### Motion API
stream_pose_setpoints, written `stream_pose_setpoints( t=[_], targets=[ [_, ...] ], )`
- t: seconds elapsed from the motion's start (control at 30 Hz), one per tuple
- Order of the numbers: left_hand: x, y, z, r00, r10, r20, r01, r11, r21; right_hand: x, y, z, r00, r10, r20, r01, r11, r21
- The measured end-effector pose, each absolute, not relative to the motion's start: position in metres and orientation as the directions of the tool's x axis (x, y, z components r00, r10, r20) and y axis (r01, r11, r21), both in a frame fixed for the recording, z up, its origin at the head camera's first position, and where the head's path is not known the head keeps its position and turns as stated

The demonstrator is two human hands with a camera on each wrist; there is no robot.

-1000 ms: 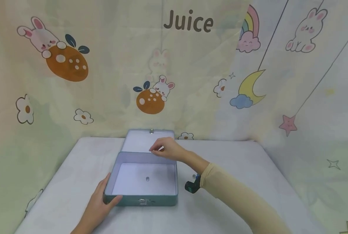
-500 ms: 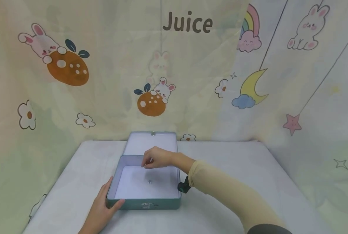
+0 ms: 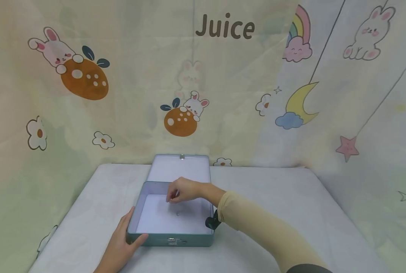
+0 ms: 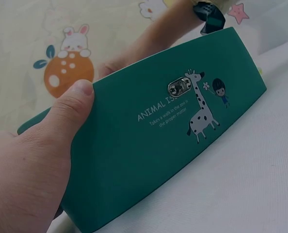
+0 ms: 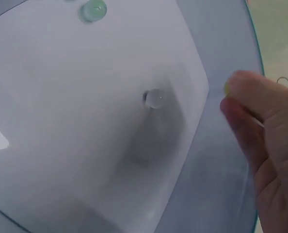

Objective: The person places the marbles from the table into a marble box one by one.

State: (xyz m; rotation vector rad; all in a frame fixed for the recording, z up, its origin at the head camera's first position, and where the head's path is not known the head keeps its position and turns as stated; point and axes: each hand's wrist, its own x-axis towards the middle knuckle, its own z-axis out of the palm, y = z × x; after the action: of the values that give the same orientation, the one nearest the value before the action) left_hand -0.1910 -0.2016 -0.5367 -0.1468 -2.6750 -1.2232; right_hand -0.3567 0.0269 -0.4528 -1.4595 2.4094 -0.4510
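Note:
An open green tin box with a white inside stands on the table. My left hand grips its front left corner, thumb over the front wall, as the left wrist view also shows. Over the inside of the box, my right hand pinches a small yellowish ball between thumb and fingertip; the fingers hide most of it. On the box floor, the right wrist view shows a clear marble and a green-tinted marble. In the head view one small marble shows faintly on that floor.
The box's hinged lid lies back behind it, with a metal clasp at its far edge. A dark device sits at my right wrist, by the box's right wall. Printed cloth hangs behind the white table.
My right hand has come down and forward from the lid side to over the box floor, still pinching. My left hand keeps its grip on the corner. The head view has shifted slightly.

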Motion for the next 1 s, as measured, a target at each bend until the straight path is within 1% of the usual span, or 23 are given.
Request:
stream_pose_setpoints(
  t=[0.13,0.23,0.33,0.47,0.6,0.8,0.87,1.0],
  targets=[
    [-0.191,-0.202,-0.538,-0.976,0.005,0.216,0.167,0.651,0.741,-0.358,0.022,-0.459,-0.448,-0.884,-0.136,-0.837,0.468,-0.284],
    [-0.191,-0.202,-0.539,-0.974,0.001,0.227,0.174,0.648,0.742,-0.36,0.018,-0.463,-0.44,-0.884,-0.157,-0.863,0.465,-0.198],
    [-0.192,-0.202,-0.541,-0.97,-0.001,0.242,0.184,0.647,0.74,-0.36,0.015,-0.467,-0.441,-0.88,-0.179,-0.871,0.467,-0.151],
    [-0.194,-0.203,-0.542,-0.967,0.003,0.255,0.195,0.652,0.733,-0.36,0.013,-0.471,-0.462,-0.863,-0.207,-0.861,0.492,-0.129],
    [-0.197,-0.202,-0.54,-0.963,0.015,0.27,0.213,0.657,0.723,-0.359,0.014,-0.473,-0.481,-0.853,-0.203,-0.853,0.509,-0.118],
    [-0.196,-0.202,-0.538,-0.954,0.022,0.299,0.236,0.668,0.705,-0.359,0.013,-0.473,-0.462,-0.861,-0.213,-0.862,0.492,-0.119],
    [-0.195,-0.202,-0.537,-0.956,0.019,0.292,0.228,0.674,0.702,-0.359,0.012,-0.474,-0.453,-0.864,-0.22,-0.867,0.485,-0.118],
    [-0.193,-0.201,-0.538,-0.96,0.014,0.279,0.216,0.668,0.712,-0.359,0.012,-0.476,-0.455,-0.862,-0.224,-0.864,0.488,-0.122]
  ],
)
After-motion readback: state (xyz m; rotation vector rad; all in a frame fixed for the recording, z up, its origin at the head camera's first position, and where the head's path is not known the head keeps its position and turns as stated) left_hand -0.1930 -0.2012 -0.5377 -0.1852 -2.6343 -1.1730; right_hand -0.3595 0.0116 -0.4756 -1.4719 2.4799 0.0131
